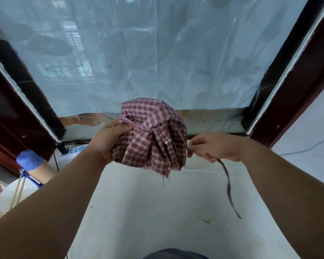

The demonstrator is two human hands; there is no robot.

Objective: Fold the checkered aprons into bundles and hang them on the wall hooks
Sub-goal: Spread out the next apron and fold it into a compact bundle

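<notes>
The gathered checkered apron (151,135) is being gripped by the left hand (108,139), thumb pressed into the cloth, in mid-air before a plastic-covered window (157,53). Its tie strap (228,184) is being pinched by the right hand (213,146), the end dangling loose. Bundling appears underway; next, the strap probably needs winding around the bundle. No hooks are being shown.

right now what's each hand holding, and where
Left hand grips the bundled checkered apron by its left side; right hand pinches its strap near the bundle.
</notes>
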